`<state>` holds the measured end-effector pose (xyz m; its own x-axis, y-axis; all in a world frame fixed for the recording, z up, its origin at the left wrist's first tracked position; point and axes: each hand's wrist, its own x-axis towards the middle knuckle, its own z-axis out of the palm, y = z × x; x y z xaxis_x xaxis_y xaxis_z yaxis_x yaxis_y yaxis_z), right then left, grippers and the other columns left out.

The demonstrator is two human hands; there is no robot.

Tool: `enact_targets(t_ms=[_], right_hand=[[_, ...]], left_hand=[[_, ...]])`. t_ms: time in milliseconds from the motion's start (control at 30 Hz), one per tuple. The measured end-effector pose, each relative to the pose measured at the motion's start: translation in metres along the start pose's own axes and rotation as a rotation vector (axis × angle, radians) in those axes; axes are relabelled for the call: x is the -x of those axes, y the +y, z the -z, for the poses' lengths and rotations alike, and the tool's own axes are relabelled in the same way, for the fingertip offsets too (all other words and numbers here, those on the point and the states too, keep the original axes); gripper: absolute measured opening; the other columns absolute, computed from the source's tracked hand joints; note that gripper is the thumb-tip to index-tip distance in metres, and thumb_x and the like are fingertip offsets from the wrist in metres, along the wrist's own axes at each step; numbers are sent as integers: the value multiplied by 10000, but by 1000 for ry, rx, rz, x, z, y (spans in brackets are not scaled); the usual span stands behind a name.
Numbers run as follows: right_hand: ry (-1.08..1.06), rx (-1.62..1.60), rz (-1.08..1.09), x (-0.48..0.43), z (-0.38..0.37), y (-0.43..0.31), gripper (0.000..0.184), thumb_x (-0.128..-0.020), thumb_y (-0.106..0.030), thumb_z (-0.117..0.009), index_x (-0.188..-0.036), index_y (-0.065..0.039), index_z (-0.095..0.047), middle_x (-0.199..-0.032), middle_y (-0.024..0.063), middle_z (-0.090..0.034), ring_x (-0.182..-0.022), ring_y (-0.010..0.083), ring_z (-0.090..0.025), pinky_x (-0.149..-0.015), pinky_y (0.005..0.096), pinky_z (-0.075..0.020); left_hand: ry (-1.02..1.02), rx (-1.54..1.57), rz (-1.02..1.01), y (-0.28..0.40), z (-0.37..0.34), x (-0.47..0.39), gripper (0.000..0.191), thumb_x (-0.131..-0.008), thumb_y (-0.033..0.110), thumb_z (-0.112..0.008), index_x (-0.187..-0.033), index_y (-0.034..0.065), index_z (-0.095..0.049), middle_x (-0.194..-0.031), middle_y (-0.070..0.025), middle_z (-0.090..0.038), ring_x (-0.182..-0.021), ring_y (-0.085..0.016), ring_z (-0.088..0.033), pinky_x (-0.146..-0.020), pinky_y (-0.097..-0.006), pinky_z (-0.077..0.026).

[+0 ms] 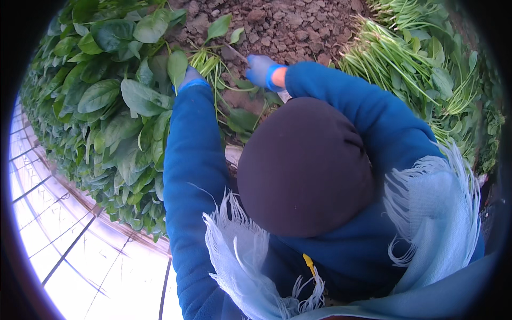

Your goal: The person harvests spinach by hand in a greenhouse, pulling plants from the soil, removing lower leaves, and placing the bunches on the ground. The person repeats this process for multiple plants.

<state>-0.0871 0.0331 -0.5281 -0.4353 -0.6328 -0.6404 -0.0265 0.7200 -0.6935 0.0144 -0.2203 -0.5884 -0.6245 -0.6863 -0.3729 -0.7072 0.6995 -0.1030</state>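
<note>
My left hand (191, 77), in a blue glove, is among the spinach plants (106, 96) at the edge of the growing bed. A leaf covers part of it, and its fingers are hidden. Pale green spinach stems (206, 63) spread right beside it, low over the soil. In my right hand (261, 72), also gloved in blue, is a slim tool (236, 53), seemingly a knife. It points up and left towards those stems. The far end of the tool is hard to make out.
Cut spinach bunches (384, 52) lie in a row at the right, stem ends towards the crumbly brown soil (280, 30). My dark-clad knee (306, 168) rises in the middle. A fringed light-blue scarf (434, 212) hangs down. Bright plastic sheeting (116, 272) with dark bars borders the bed.
</note>
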Motion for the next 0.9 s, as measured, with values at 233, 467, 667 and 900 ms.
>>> enact_targets(t_ms=[233,467,667,900], right_hand=[[-157,167,-119,51,30,53,360,-849,-186,-557,-1152,-2,-619,-1042,250,-667,-984,416,-639,-851,482,-484],[201,419,89,70,44,77,354,-898,-320,-593,-1097,-28,-602,-1059,219,-637,-1006,395,-614,-856,475,-483],[127,-126,305,-3,32,28,425,-925,-401,-595,-1209,-86,-621,-1265,129,-571,-1040,348,-608,-878,479,-490],[-320,-749,294,-87,-12,-36,475,-910,-377,-641,-1300,-112,-584,-1163,66,-643,-982,191,-612,-795,401,-536]], left_hand=[[14,121,-10,-20,-3,10,467,-870,69,-554,-1331,54,-483,-1350,-208,-539,-1263,-387,-503,-1052,-439,-407],[-252,44,-47,5,81,50,435,-857,105,-602,-1284,54,-537,-1218,-204,-628,-1147,-373,-589,-976,-437,-451],[-266,238,-87,4,132,84,474,-826,153,-671,-1269,74,-525,-1109,-220,-662,-1053,-394,-625,-905,-444,-491],[-130,244,-145,-12,136,111,458,-829,184,-664,-1250,85,-512,-1116,-225,-655,-1035,-416,-621,-883,-476,-490]])
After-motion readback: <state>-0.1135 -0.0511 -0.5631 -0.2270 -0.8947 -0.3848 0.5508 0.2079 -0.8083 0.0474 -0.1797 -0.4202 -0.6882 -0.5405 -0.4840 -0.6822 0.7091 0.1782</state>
